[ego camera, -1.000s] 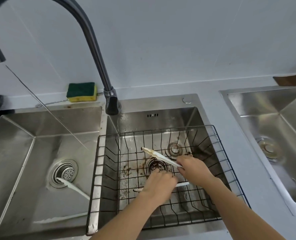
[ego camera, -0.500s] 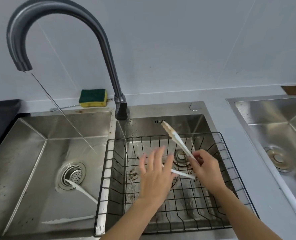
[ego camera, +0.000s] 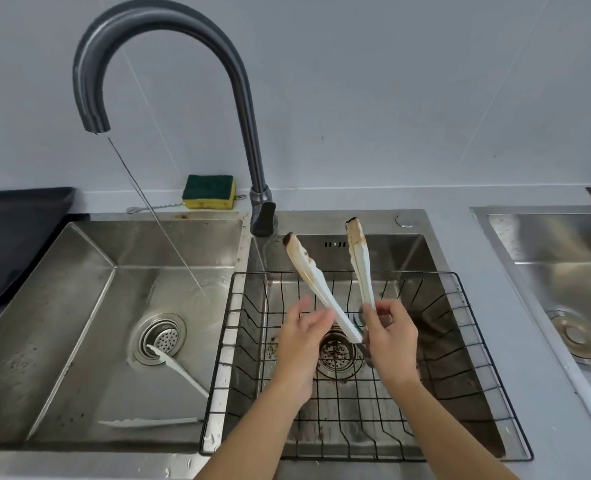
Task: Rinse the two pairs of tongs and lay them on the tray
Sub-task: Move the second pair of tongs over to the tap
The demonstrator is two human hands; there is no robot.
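Hands meet over the middle basin (ego camera: 384, 252), above the wire rack (ego camera: 422, 273) set in it. The right hand (ego camera: 391, 341) grips the soiled tongs (ego camera: 316, 285) at their joined end, fingers curled round it. From that grip the two arms fan up and away from the person, with the browned tips spread apart, so the long axis runs straight ahead of the hand toward the back wall. The left hand (ego camera: 299, 344) is released, fingers loosely extended. Its fingertips are just beside the left-leaning arm of the tongs, but blur hides whether they touch.

Left of both hands, past the divider, the water stream (ego camera: 160, 223) falls at a slant from the spout (ego camera: 96, 123) into the left basin (ego camera: 79, 306). The coming move seems to turn on this: the water lies sideways from the gripping hand, on the far side of the left hand, not along the line the tongs point. The tongs would likely need carrying leftward across the body, or passing to the left hand, which is nearer the stream.

Farther left, the second tongs (ego camera: 179, 372) lie splayed on the floor of that basin. One tip rests at the drain, beside the spot where the water lands, not under it. Farthest left of the hands, the dark tray (ego camera: 13, 237) sits on the counter (ego camera: 356, 199), and neither pair is on it yet.
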